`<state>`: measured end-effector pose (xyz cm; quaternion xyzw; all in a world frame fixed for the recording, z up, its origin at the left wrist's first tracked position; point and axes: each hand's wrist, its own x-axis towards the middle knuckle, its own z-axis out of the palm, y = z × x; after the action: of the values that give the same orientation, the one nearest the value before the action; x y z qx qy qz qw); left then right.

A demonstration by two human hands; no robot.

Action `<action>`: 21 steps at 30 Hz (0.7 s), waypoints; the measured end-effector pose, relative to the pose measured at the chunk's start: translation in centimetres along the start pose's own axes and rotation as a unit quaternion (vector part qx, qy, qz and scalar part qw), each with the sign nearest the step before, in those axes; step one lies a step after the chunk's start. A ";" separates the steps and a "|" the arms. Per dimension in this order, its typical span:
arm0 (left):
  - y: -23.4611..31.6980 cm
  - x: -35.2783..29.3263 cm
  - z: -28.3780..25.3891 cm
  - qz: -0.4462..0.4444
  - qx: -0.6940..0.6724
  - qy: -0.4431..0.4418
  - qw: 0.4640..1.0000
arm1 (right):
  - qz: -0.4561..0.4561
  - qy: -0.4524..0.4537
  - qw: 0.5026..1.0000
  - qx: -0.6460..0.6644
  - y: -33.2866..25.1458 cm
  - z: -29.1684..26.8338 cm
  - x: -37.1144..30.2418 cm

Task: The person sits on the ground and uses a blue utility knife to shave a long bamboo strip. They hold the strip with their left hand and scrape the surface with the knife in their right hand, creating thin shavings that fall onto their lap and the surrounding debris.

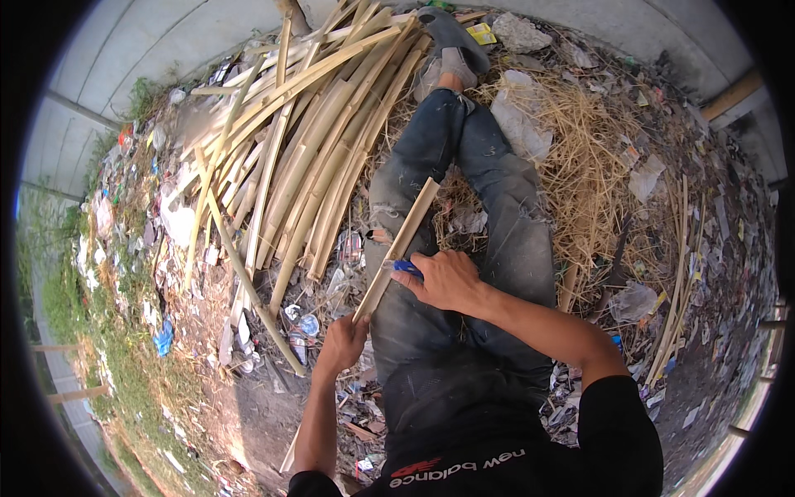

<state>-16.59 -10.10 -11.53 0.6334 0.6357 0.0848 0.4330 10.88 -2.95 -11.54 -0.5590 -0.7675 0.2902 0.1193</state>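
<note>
The strip [402, 240] slants over the left leg [418, 331], its near end gripped and partly hidden by the left hand [344, 342]; the right hand [447, 280] is wrapped round a blue tool [406, 267], whose tip is hard to make out

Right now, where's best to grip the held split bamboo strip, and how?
Likely pinch the near end of the split bamboo strip, from the left: it slants away rightward, and that end, held by the left hand, sits clear of the blue tool in the right hand.
</note>
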 end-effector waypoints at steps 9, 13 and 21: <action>0.0 0.5 -1.5 -0.115 -0.109 -0.089 0.983 | 0.070 0.088 0.994 -0.004 2.9 -2.6 4.1; -0.6 1.1 -0.7 -0.107 -0.142 -0.103 0.979 | 0.021 0.000 1.000 -0.001 -0.4 0.3 1.7; -1.2 -0.1 -1.2 -0.155 -0.229 -0.140 0.951 | 0.139 0.069 0.988 -0.015 4.7 -4.0 5.2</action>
<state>-18.28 -9.88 -11.47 0.4167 0.6221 0.0703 0.6591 14.85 4.10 -11.79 -0.6807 -0.6765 0.2530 0.1224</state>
